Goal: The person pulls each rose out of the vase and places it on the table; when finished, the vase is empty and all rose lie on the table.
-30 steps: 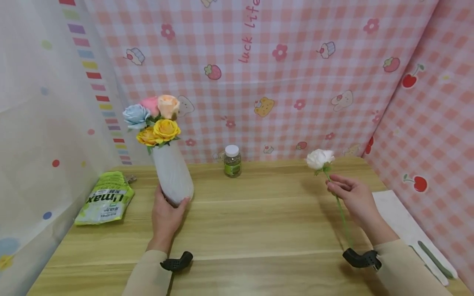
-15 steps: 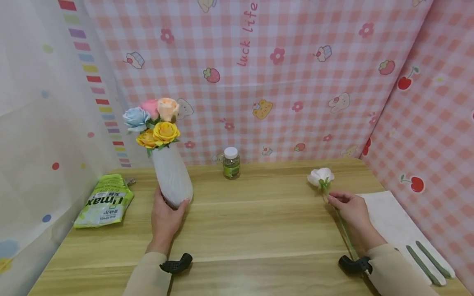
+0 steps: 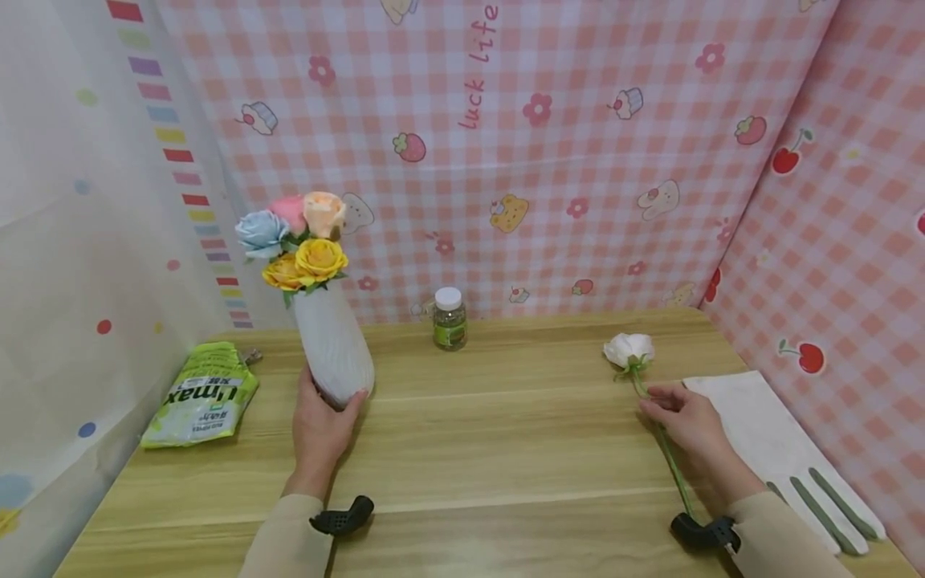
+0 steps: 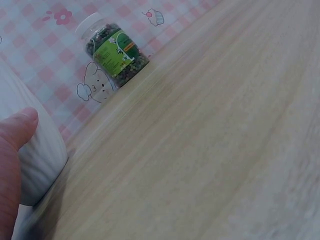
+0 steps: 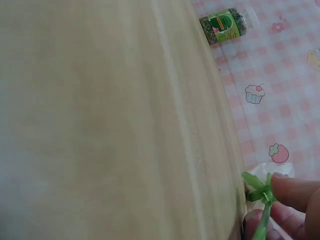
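My left hand [image 3: 321,429] holds a white ribbed vase [image 3: 336,345] low near its base, the thumb lying along the wall in the left wrist view. Several artificial roses stand in the vase: blue [image 3: 262,233], pink, peach and yellow [image 3: 321,258]. Over on the right, my right hand [image 3: 690,425] pinches the green stem of a white artificial rose [image 3: 629,350] between thumb and fingers, a little below the bloom. Its bloom points away from me, and the stem runs back toward my wrist. The right wrist view shows the green sepals [image 5: 260,190] beside my thumb.
A clear jar [image 3: 450,325] with a white lid and green label stands at the table's back edge. A green Umax bag [image 3: 202,397] lies at far left. Partly behind my right arm is a white cloth-like item [image 3: 744,409] with green stripes. Patterned cloth [image 3: 535,160] encloses the table [image 3: 506,449].
My right hand has come down toward the table with the white rose, whose bloom now sits lower. My left hand keeps its hold on the vase in the same place.
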Motion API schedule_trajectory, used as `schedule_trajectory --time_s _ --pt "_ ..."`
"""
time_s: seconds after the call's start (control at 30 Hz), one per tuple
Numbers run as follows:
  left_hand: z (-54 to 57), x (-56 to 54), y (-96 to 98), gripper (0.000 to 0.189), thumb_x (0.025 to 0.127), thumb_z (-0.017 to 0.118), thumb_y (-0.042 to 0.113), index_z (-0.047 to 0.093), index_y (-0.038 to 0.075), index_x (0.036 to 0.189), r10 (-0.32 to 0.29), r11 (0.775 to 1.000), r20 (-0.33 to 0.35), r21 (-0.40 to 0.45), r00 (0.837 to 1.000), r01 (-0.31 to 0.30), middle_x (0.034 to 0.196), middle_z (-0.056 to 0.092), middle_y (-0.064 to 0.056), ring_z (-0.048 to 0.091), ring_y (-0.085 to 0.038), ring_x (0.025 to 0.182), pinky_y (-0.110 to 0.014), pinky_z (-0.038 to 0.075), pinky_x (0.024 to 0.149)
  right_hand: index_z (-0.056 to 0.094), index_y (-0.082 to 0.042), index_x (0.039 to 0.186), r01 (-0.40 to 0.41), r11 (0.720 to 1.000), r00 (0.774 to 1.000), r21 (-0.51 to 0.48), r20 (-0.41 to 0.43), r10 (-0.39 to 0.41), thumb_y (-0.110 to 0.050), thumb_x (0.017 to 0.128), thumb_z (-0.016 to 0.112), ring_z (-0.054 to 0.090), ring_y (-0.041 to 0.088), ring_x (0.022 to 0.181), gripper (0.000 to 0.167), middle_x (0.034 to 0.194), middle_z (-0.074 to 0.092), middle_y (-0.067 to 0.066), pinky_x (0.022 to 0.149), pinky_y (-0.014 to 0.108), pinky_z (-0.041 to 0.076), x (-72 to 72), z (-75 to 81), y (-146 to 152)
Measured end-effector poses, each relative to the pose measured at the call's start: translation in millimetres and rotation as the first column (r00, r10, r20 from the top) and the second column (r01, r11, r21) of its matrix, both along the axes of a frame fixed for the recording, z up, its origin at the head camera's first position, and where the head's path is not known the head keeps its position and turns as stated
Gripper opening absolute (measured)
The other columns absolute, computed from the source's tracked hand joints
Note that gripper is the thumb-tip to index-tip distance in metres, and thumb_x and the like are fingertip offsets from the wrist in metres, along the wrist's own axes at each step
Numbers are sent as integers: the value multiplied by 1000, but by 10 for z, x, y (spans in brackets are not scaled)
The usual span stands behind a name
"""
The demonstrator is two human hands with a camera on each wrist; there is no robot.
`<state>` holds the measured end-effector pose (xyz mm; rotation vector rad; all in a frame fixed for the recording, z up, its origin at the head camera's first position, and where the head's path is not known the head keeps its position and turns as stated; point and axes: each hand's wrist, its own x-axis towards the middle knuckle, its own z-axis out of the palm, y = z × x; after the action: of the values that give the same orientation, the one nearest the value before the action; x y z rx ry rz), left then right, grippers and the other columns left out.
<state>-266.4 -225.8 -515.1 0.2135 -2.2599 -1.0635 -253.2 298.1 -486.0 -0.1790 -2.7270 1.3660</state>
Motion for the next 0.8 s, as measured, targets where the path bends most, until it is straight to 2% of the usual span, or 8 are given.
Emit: schedule_trajectory --time_s 0.1,0.2,0.4,0.6,0.8 --pt "-3 -3 0 99 72 84 32 28 5 149 -4 1000 2 3 1000 4 136 49 -23 51 -38 119 -53 43 95 62 2 122 6 997 1000 76 29 -8 -32 88 70 62 11 87 48 104 70 15 66 20 48 97 2 32" --pt "2 -7 -3 98 73 84 32 28 5 149 -4 1000 1 4 1000 4 136 49 -23 51 -38 120 -53 43 95 63 0 120 22 995 998 97 64 -28 -36 87 72 61 14 85 50 99 71 11 67 21 46 171 3 48" --pt "17 -6 -8 96 73 84 31 30 4 147 -2 1000 -17 -1 1000 2 134 50 -24 52 -39 118 -53 44 94 65 1 119 83 997 992 -1 93 -83 -38 85 73 59 4 78 52 94 71 3 65 20 49 171 -11 65" --pt "8 6 -3 97 72 85 32 30 4 147 -5 1000 -17 4 1000 5 135 50 -23 52 -38 118 -53 43 95 67 1 117 178 980 983 -94 64 -172 -31 85 74 58 0 73 46 85 70 -8 62 20 51 116 -55 99" --pt "-4 -3 -6 98 72 84 32 29 5 148 -6 1000 -3 8 1000 6 136 49 -22 51 -38 120 -52 43 95 69 2 112 212 970 977 -117 21 -211 -29 85 75 56 -1 73 42 81 69 -10 61 17 49 91 -86 99"
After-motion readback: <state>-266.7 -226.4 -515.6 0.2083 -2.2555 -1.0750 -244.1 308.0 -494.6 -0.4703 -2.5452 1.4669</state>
